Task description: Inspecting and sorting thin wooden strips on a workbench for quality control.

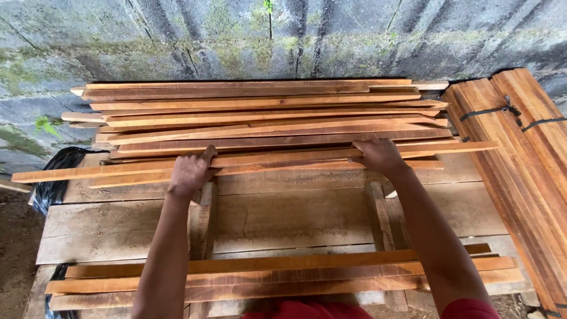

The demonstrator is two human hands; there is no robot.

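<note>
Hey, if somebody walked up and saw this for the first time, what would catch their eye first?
Probably the big stack of thin reddish wooden slats piled against the mossy block wall, with the left hand and right hand both resting on the long front slat. Next, the strapped bundle of slats on the right, and a smaller row of slats lying nearest the person on the rough plank bench.

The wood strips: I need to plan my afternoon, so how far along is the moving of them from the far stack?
Looks early. Done: only a few strips lie in the near row. In hand: the left hand and right hand both rest on the front strips of the far stack, gripping a long one. Left: most of that stack by the wall. The strapped bundle on the right is untouched.
</note>
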